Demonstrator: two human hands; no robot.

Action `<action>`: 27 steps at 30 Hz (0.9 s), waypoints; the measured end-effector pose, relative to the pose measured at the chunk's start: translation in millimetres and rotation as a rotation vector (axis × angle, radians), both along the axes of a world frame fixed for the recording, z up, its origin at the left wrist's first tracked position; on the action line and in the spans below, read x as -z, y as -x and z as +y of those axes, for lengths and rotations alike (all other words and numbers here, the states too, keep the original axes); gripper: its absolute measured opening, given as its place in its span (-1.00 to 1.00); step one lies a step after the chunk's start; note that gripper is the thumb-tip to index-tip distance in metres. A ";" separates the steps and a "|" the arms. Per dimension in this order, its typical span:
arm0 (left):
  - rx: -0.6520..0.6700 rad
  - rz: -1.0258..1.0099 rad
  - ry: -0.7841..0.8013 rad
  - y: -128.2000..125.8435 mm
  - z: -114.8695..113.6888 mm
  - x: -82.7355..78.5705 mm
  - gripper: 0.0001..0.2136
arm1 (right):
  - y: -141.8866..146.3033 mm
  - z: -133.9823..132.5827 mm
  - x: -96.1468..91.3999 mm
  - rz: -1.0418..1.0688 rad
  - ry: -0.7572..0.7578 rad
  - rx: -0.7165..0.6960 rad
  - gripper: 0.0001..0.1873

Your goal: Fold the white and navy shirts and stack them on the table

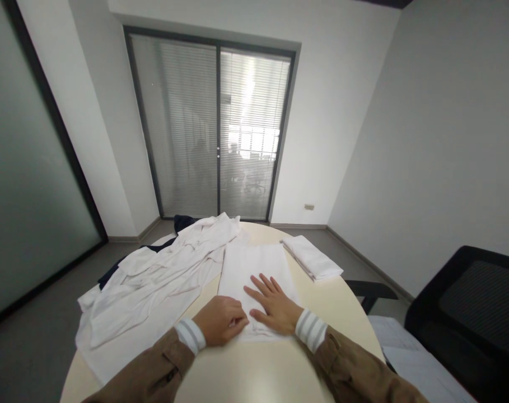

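A white garment (pixel 257 260), folded into a long rectangle, lies on the round table in front of me. My right hand (pixel 275 307) rests flat on its near half with the fingers spread. At the garment's near left edge, my left hand (pixel 221 320) is closed, fingers curled and thumb bent in, pinching the cloth there. Small wrinkles show in the fabric between both hands. To the left spreads a loose heap of white garments (pixel 162 280). A smaller folded white garment (pixel 312 257) sits by the table's right edge.
Dark cloth (pixel 182 223) pokes out beneath the heap. The pale round table (pixel 254 372) curves away on both sides. At the right stands a black mesh chair (pixel 472 313), with white cloth (pixel 418 358) low beside it. Behind the table is a glazed partition with blinds (pixel 182 134).
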State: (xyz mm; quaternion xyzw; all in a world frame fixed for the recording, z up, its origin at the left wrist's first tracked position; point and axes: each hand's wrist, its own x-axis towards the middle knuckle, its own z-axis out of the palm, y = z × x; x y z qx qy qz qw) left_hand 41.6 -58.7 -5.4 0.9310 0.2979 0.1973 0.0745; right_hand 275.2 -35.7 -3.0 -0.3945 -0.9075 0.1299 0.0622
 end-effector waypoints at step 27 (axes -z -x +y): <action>-0.058 0.240 0.150 6.5 -7.1 0.5 -0.35 | 37.7 100.0 22.5 -0.039 -0.068 0.357 -0.25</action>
